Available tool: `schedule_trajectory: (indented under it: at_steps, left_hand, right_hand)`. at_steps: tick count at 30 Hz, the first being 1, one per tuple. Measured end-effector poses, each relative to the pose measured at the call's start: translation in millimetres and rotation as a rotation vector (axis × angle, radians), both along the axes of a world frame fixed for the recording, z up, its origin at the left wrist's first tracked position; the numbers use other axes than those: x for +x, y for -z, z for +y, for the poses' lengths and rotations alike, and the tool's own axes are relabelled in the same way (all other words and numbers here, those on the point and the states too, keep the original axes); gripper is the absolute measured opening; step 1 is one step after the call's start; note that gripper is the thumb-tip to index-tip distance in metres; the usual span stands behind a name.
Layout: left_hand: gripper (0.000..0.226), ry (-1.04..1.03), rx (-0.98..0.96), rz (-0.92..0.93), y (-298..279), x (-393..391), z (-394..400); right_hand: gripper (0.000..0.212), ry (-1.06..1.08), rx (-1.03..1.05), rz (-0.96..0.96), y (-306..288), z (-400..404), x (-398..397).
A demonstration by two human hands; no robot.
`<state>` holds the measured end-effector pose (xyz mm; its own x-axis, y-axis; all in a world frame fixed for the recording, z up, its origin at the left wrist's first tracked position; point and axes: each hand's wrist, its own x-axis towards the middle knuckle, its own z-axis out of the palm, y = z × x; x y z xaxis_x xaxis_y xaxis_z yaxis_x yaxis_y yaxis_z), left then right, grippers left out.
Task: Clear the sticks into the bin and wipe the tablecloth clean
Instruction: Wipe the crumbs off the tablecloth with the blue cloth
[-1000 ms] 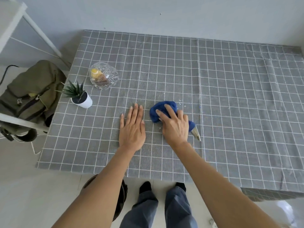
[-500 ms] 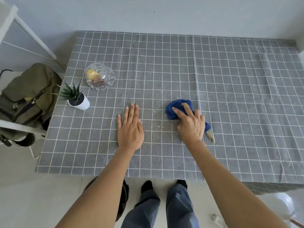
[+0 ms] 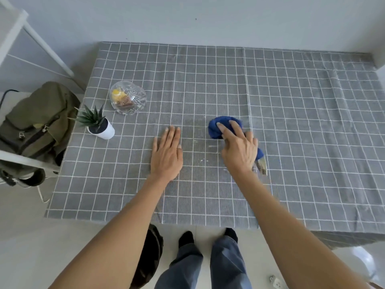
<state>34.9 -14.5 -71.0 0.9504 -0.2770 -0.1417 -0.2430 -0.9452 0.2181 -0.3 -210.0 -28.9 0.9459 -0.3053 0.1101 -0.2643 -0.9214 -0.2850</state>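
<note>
Near edge of the tabletop: person's legs in blue jeans [image 3: 208, 265] and dark socks on the pale floor, a dark round object [image 3: 153, 253] on the floor by the left leg, only partly visible, can't tell what it is. White wall plug [image 3: 276, 283] on the floor at lower right. Grey tablecloth [image 3: 302, 122] with white grid covers the whole tabletop, hangs over the near right corner. Left hand [image 3: 167, 152] lies flat, palm down, fingers straight and together, pressing the tablecloth near the middle of the near half, holding nothing. Right hand [image 3: 239, 147] just beside it to the right, fingers lying over a bunched blue cloth [image 3: 220, 126] and pressing it onto the tablecloth; the cloth sticks out past the fingertips on the far side and again under the wrist side. Something pale and pointed [image 3: 263, 165] pokes out below the right hand at the cloth's near end, blurred, can't identify. Between the hands: pale crumbs and smears [image 3: 201, 157] on the tablecloth, plus a slightly darker patch. No sticks visible. Toward the left edge: small succulent in a white pot [image 3: 100, 128], upright. Just beyond it, a clear cut-glass bowl [image 3: 128, 98] holding something yellow and something brown. Off the left edge: olive backpack [image 3: 35, 124] on a white chair [image 3: 25, 159]. White shelf frame [image 3: 31, 36] in the far left corner, grey wall behind.
</note>
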Motion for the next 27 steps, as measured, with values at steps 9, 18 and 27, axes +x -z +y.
schedule_trajectory:
  at_steps: [9,18,27]
  left_hand:
    - [0.052,0.062,0.003,-0.008,2,51,-10]
    - [0.051,0.03,-0.002,-0.016,2,52,-11]
    - [0.052,0.035,0.017,-0.007,4,54,-10]
  right_hand:
    - [0.056,-0.138,-0.079,0.204,11,33,49]
    - [0.055,-0.133,-0.096,0.107,18,6,18]
    - [0.055,0.043,-0.057,0.046,16,-21,-6]
